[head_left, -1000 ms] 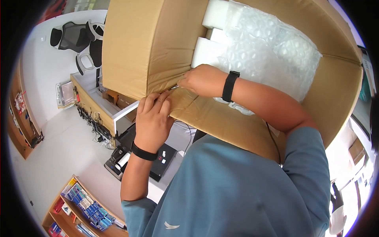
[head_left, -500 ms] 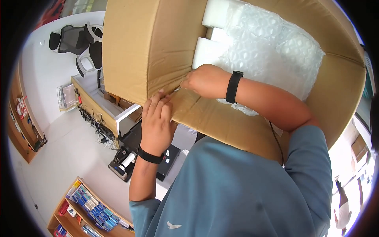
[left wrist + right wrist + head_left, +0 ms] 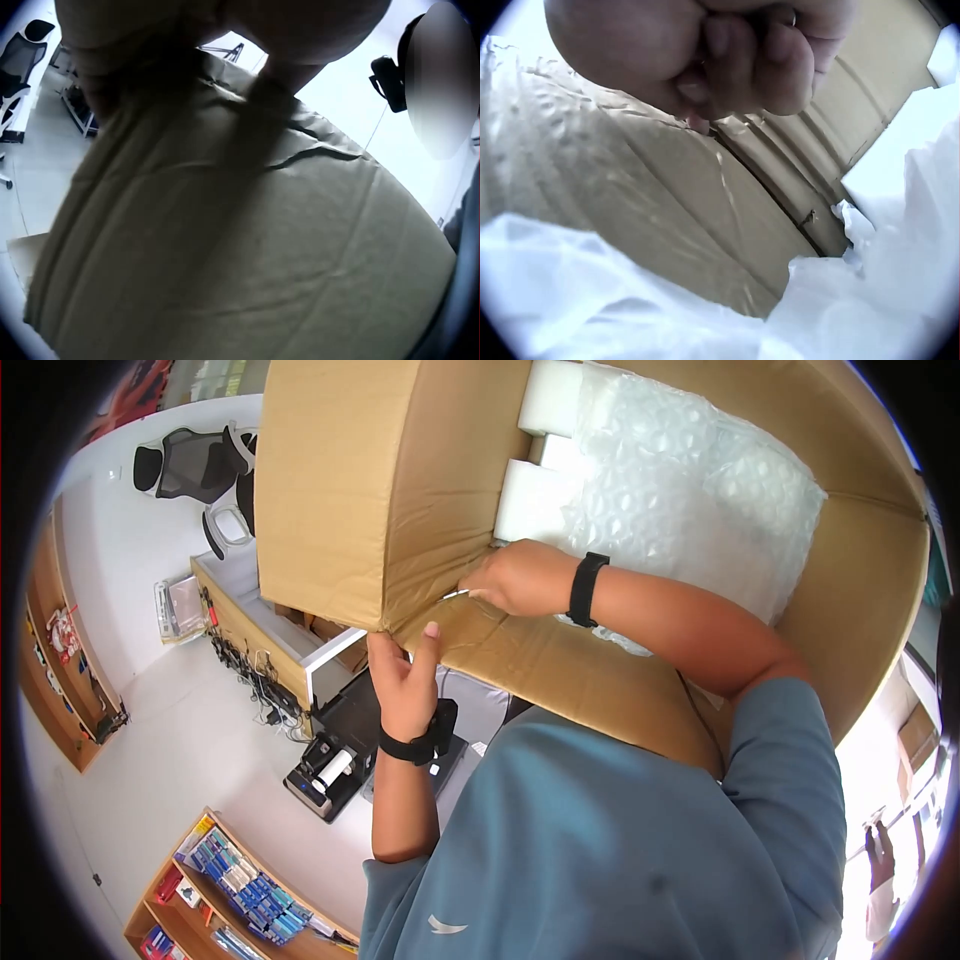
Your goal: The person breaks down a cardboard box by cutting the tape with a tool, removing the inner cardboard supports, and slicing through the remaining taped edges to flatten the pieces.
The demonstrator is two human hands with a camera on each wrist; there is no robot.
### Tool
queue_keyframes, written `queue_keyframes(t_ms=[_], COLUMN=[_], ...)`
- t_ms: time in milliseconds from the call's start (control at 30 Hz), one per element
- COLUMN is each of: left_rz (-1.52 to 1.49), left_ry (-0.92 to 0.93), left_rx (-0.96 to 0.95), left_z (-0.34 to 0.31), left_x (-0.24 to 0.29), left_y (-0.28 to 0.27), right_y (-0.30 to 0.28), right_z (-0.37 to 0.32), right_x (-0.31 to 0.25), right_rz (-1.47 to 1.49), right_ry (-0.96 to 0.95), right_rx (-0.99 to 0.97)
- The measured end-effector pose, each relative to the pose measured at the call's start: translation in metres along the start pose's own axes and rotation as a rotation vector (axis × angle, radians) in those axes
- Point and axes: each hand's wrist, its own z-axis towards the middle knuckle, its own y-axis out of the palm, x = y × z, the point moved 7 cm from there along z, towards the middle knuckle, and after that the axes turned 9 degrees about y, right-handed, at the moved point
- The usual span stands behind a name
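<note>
A big cardboard box [image 3: 325,490] lies open in front of the body, its inside creased at the near left corner. My right hand [image 3: 527,577], fingers curled in the right wrist view, grips a slim silvery tool [image 3: 455,594]. The tool's tip points at the inner seam of that corner; most of it is hidden in the fist. At the corner's outer edge my left hand [image 3: 403,678] holds the cardboard, thumb raised on the near side, fingers partly hidden. Bubble wrap [image 3: 690,490] and white foam blocks [image 3: 530,500] fill the box beyond my right hand.
Below the box, at left, are a black label printer [image 3: 325,775] and a dark laptop. A wooden-sided desk [image 3: 250,630] with hanging cables stands farther left, near an office chair [image 3: 195,463]. A bookshelf [image 3: 240,880] is at lower left. Another person's arm [image 3: 880,860] shows at right.
My left hand has turned from lying fingers-forward on the corner to holding its edge with the thumb up. My right hand has shifted slightly, and more of the silvery tool shows.
</note>
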Motion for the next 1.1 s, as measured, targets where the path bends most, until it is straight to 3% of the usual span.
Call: queue_keyframes(t_ms=[100,200,233,400,467,600,700,767,800,867,933,1100], left_rz=[-0.016,-0.116,-0.059,0.057,0.359,0.306,0.307,0.407,0.405,0.394,0.439,0.496], left_ry=[0.043,-0.063,-0.036,0.007,0.085,0.13,0.038,0.151,0.15,-0.026,-0.009,0.005], left_rx=[-0.018,-0.015,-0.022,-0.027,-0.115,-0.07,-0.069,-0.023,-0.025,0.007,0.014,0.007], left_z=[0.003,0.001,0.001,0.002,0.002,0.009,0.015,0.016,0.016,0.014,0.014,0.015], left_x=[0.003,0.0,-0.001,0.005,0.007,0.01,0.005,0.012,0.01,-0.007,0.001,0.006], left_y=[0.005,0.002,0.0,-0.001,-0.008,-0.008,-0.008,-0.008,-0.01,-0.02,-0.016,-0.016], right_y=[0.0,-0.001,-0.006,-0.018,-0.016,-0.007,-0.013,-0.013,-0.013,-0.011,-0.016,-0.011], right_z=[0.001,0.0,-0.002,-0.012,-0.013,-0.013,-0.012,-0.012,-0.011,-0.01,-0.013,-0.01], right_x=[-0.003,-0.005,-0.005,-0.01,-0.007,0.007,-0.002,-0.005,-0.003,0.005,0.011,0.013], right_rz=[0.008,0.012,0.041,-0.09,-0.133,-0.19,-0.199,-0.204,-0.212,-0.226,-0.176,-0.202], right_ry=[0.012,-0.03,-0.065,0.004,0.034,0.029,0.02,0.021,0.025,0.026,-0.018,0.056], right_rx=[0.016,0.08,0.155,0.087,0.054,0.059,0.069,0.058,0.046,0.028,0.125,0.048])
